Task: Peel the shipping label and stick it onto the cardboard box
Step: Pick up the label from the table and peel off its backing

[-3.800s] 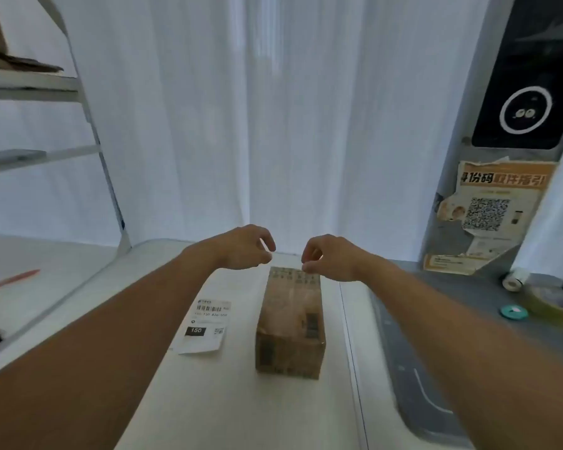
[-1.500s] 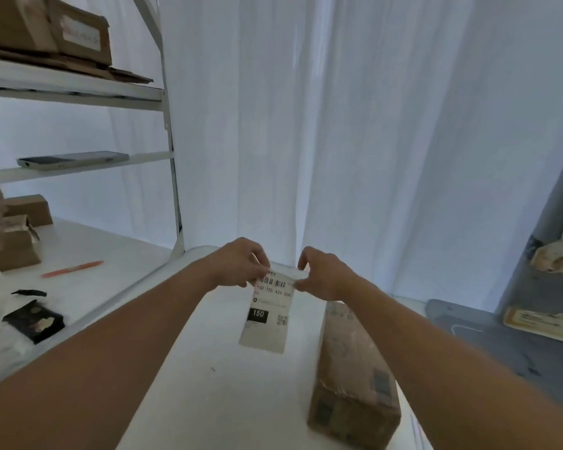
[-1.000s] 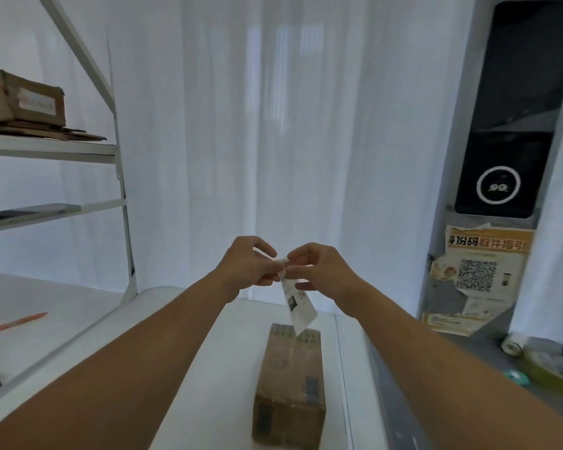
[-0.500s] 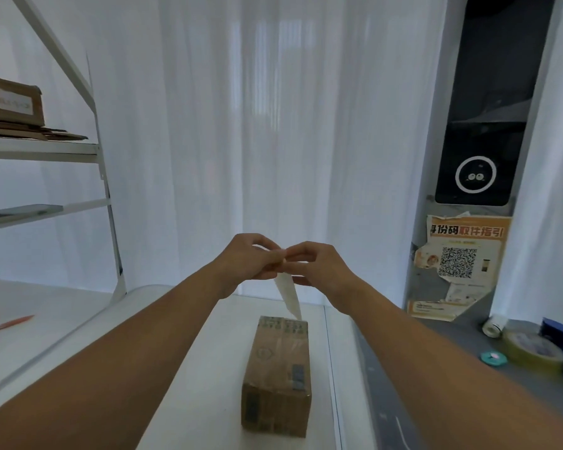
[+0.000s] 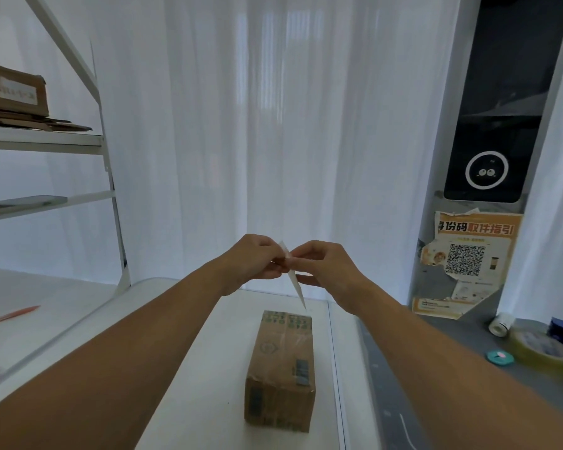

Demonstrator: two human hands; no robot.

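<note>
Above the far end of the cardboard box (image 5: 281,365), both hands meet in the air and pinch the upper end of the shipping label (image 5: 294,280) between them. The left hand (image 5: 252,263) comes in from the left of the box, the right hand (image 5: 325,271) from its right, and their fingertips close on the same top corner of the label; the fingers of each are drawn narrow around the paper, with no open gap showing. Whether the backing has begun to part from the sticker is too small to tell.

The label hangs edge-on to the camera, so it shows only as a thin white sliver. Its long axis runs steeply downward from the fingers, with the free lower tip pointing at the far end of the box and stopping just above it, not touching. Neither hand is clearly nearer: both sit at the same height over the box's far edge.

The box lies on the white table (image 5: 182,401), well below the hands, with its long axis running away from the person and its broad top face up. That face seems the likely landing spot, so the label will probably have to turn from hanging upright to lying flat, lengthwise along the box, once the two layers are pulled apart.
</note>
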